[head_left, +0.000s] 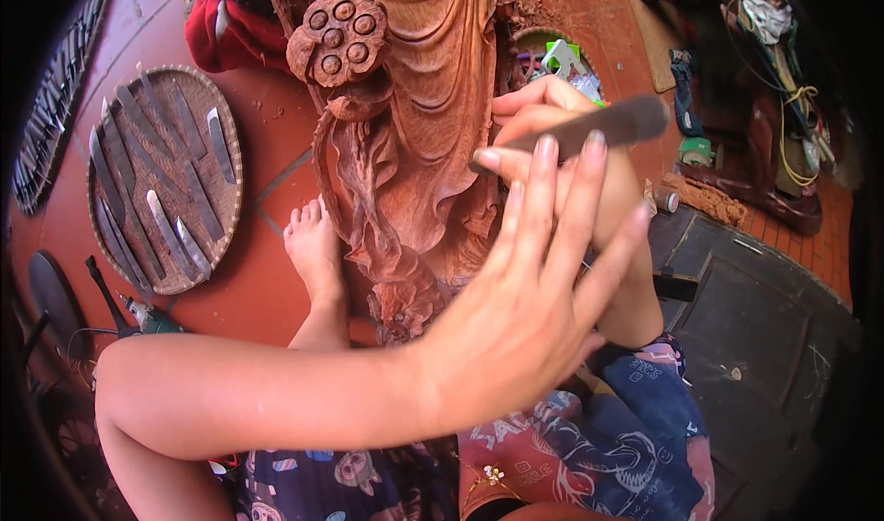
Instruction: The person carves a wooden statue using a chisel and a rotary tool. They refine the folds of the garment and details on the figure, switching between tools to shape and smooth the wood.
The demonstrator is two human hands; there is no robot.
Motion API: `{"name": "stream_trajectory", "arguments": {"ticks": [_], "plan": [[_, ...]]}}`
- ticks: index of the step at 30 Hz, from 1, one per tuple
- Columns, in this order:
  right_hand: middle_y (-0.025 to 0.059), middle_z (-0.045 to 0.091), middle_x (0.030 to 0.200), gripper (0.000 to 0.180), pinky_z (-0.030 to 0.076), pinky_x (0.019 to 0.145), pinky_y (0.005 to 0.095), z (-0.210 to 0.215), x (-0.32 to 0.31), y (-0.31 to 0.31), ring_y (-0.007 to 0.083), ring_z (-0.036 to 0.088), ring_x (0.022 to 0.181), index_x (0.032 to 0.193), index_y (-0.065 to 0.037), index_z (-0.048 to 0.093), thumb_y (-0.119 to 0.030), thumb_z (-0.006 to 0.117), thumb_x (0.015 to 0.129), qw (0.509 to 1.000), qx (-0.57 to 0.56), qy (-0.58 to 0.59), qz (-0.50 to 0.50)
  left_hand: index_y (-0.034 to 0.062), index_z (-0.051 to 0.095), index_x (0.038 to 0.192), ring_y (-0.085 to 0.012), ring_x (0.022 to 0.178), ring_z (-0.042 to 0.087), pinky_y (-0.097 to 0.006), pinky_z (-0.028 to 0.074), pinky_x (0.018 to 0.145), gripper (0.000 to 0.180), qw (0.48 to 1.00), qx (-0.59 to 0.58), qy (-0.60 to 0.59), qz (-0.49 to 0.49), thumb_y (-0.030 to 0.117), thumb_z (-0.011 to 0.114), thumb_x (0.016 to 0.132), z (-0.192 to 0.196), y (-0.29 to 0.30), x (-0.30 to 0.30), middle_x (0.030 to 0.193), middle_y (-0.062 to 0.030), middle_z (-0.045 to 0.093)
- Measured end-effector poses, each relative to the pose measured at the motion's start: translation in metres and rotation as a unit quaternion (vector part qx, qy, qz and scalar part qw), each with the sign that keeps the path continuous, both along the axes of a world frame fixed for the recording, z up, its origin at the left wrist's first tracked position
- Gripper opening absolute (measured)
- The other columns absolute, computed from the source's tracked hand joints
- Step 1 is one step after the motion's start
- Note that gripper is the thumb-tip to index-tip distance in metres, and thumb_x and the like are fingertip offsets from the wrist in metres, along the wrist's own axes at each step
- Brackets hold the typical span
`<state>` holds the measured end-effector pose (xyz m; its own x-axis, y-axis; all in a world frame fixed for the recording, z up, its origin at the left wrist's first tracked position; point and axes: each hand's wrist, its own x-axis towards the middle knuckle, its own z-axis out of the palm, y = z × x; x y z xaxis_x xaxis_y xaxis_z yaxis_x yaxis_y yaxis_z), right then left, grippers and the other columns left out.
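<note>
A flat carving blade, dk grey-brown, is held at a slant just by the R edge of a wood carving; its broad end is pointed up & R in view, its narrow end L, its mid-part partly covered. The carving, reddish-brown & unpainted, is cut off by the top edge of view & extends down toward ctr. Deep drapery folds are cut into its upper pt. At upper L, a lotus seed pod w/ round seeds is carved; ruffled, leaf-like forms are seen below.
</note>
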<state>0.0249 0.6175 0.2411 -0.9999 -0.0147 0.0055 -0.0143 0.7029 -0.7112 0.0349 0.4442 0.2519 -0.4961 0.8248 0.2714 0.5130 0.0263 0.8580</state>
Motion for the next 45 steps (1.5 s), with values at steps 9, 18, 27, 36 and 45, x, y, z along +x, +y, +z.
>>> {"name": "stream_trajectory", "arguments": {"ticks": [9, 18, 27, 36, 45], "plan": [[0.0087, 0.069, 0.088, 0.023, 0.054, 0.066, 0.0354, 0.000, 0.000, 0.004, 0.0203, 0.067, 0.079, 0.086, -0.002, 0.074, -0.021, 0.085, 0.081, 0.999, 0.021, 0.022, 0.032, -0.0047, 0.036, 0.154, -0.0669, 0.142, 0.023, -0.062, 0.027, 0.119, 0.087, 1.000, 0.029, -0.011, 0.006, 0.038, 0.071, 0.087, -0.005, 0.003, -0.001, 0.158, -0.0450, 0.014], [0.0083, 0.071, 0.091, 0.022, 0.054, 0.063, 0.0324, -0.004, -0.001, 0.003, 0.0167, 0.067, 0.079, 0.092, 0.000, 0.073, -0.017, 0.084, 0.082, 0.999, -0.029, 0.017, -0.010, -0.0059, 0.034, 0.155, -0.0670, 0.143, 0.020, -0.064, 0.027, 0.118, 0.091, 0.999, 0.033, -0.003, 0.024, 0.040, 0.072, 0.086, -0.008, 0.007, -0.006, 0.158, -0.0451, 0.015], [0.0108, 0.069, 0.094, 0.023, 0.055, 0.072, 0.0348, -0.005, 0.000, 0.001, 0.0215, 0.068, 0.088, 0.089, 0.000, 0.072, -0.018, 0.083, 0.082, 0.999, -0.037, 0.014, -0.015, -0.0072, 0.034, 0.154, -0.0659, 0.143, 0.022, -0.063, 0.027, 0.118, 0.091, 0.999, 0.039, -0.001, 0.032, 0.040, 0.072, 0.086, -0.012, 0.009, -0.008, 0.158, -0.0442, 0.016], [0.0118, 0.071, 0.096, 0.020, 0.056, 0.069, 0.0356, -0.005, 0.001, -0.004, 0.0234, 0.069, 0.085, 0.086, -0.001, 0.071, -0.018, 0.083, 0.082, 0.999, -0.004, 0.024, -0.044, -0.0084, 0.034, 0.153, -0.0653, 0.144, 0.021, -0.063, 0.024, 0.120, 0.092, 0.998, 0.045, -0.004, 0.040, 0.039, 0.074, 0.085, -0.011, 0.009, -0.010, 0.158, -0.0447, 0.016], [0.0108, 0.070, 0.095, 0.020, 0.056, 0.069, 0.0356, -0.004, 0.001, -0.001, 0.0231, 0.069, 0.085, 0.088, -0.001, 0.072, -0.018, 0.080, 0.085, 0.999, -0.015, 0.026, -0.038, -0.0094, 0.033, 0.153, -0.0647, 0.144, 0.022, -0.062, 0.024, 0.120, 0.092, 0.998, 0.056, -0.009, 0.035, 0.038, 0.074, 0.085, -0.011, 0.008, -0.011, 0.158, -0.0435, 0.018]]}}
